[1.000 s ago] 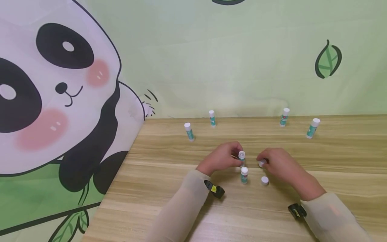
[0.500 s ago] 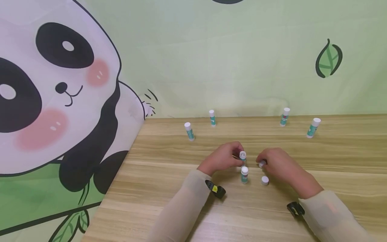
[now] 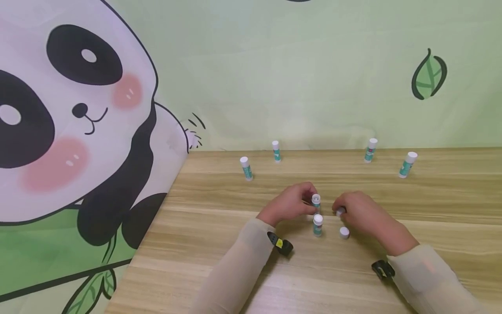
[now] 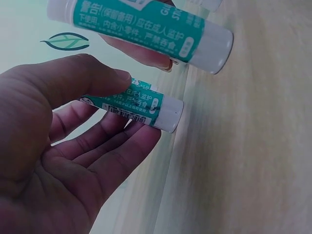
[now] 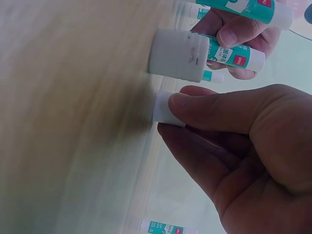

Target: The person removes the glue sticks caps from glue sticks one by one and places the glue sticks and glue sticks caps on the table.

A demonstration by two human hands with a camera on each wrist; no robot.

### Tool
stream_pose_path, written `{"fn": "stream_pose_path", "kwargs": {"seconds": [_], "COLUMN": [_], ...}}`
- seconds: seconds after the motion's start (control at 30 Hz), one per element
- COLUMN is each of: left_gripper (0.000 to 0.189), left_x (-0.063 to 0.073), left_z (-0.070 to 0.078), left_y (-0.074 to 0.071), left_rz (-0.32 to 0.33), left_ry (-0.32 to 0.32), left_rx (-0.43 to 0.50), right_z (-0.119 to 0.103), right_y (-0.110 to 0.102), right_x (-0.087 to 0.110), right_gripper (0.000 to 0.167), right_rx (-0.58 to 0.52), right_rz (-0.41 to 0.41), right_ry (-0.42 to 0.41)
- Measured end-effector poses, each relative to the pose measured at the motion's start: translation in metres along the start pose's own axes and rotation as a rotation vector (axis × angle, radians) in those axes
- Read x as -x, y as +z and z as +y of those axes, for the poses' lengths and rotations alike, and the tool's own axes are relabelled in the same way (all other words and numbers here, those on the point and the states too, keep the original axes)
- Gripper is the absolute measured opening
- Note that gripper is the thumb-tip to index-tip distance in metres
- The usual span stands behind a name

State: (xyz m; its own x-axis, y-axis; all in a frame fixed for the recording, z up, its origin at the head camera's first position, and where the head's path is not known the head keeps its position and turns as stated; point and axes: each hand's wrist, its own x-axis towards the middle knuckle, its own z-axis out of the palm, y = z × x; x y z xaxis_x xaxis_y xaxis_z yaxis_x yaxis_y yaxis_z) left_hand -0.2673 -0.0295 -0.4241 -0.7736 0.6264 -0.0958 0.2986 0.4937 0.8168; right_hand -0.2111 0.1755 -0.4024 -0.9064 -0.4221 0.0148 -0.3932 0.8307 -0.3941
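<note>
My left hand (image 3: 290, 204) holds a glue stick (image 3: 316, 201) with a teal label upright on the wooden table, between thumb and fingers. Its top is uncapped, showing a white ring. In the left wrist view, the thumb presses the label of that glue stick (image 4: 139, 105). Just in front stands a second glue stick (image 3: 318, 226), touched by neither hand. To the right, my right hand (image 3: 362, 217) pinches a small white cap (image 5: 165, 109) at the table surface; the fingers partly hide it in the head view. A loose white cap (image 3: 344, 233) sits nearer the body.
Capped glue sticks stand along the back of the table (image 3: 219, 253): one at far left (image 3: 246, 169), one behind it (image 3: 276, 151), and two at right, an inner one (image 3: 370, 151) and an outer one (image 3: 408, 165). A panda-printed backdrop (image 3: 282, 78) rises behind the table.
</note>
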Motion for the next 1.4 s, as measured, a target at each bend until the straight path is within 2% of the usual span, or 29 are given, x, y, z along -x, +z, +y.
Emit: {"fn": "stream_pose_path", "kwargs": {"seconds": [0.4, 0.8, 1.13, 1.4], "left_gripper": [0.020, 0.027, 0.046, 0.053], "left_x": [-0.001, -0.001, 0.001, 0.005], "left_z": [0.001, -0.001, -0.004, -0.004], "left_y": [0.000, 0.002, 0.000, -0.005], "left_rz": [-0.003, -0.005, -0.012, 0.002], "left_ry": [0.023, 0.012, 0.003, 0.002], "left_rx": [-0.005, 0.017, 0.059, 0.088], "right_z": [0.000, 0.001, -0.002, -0.007], "right_y": [-0.001, 0.000, -0.004, -0.012], "right_x": [0.000, -0.001, 0.001, 0.003], "right_gripper": [0.018, 0.024, 0.028, 0.030], "right_rx": [0.009, -0.019, 0.020, 0.047], "right_rz": [-0.006, -0.014, 0.013, 0.090], "right_ry": [-0.012, -0.017, -0.041, -0.084]}}
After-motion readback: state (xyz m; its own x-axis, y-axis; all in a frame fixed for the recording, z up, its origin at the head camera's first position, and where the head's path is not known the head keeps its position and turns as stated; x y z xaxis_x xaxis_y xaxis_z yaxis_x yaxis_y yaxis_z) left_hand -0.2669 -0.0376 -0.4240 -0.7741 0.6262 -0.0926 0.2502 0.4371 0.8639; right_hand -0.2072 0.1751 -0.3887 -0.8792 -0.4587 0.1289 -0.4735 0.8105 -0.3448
